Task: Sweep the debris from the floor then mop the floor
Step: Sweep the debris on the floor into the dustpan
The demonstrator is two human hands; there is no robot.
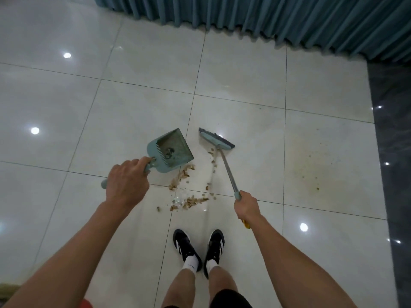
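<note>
Head view looks down on a scatter of brown debris (185, 185) lying on the glossy white tiled floor (244, 70), just ahead of the person's black-and-white sneakers (198, 247). Most of the bits sit in two loose clumps along a grout line, with a thinner trail running up toward the broom head (216, 138). The teal dustpan (171, 151) is tipped with its open mouth angled down at the nearer clump, its lip touching or just above the tile, so the pile can be pushed straight in; a little dark dirt already lies inside the pan. The left hand (127, 183) is clenched round the dustpan's handle, knuckles up, which keeps the pan steady against a push. The right hand (246, 207) grips the short broom's metal shaft at its teal collar, low enough to give control of a short stroke; a bit of yellow shows below the fist. The broom head rests beyond the debris, on the far side from the feet and right of the pan, placed as if to draw the trail back toward the pan. Sweeping looks partly done, and mopping has not begun. To the right, near the dark stone border (393, 174), a yellowish stain (311, 167) marks the tile, a job for the mop. A pleated teal curtain (289, 21) hangs along the far edge of the floor
</note>
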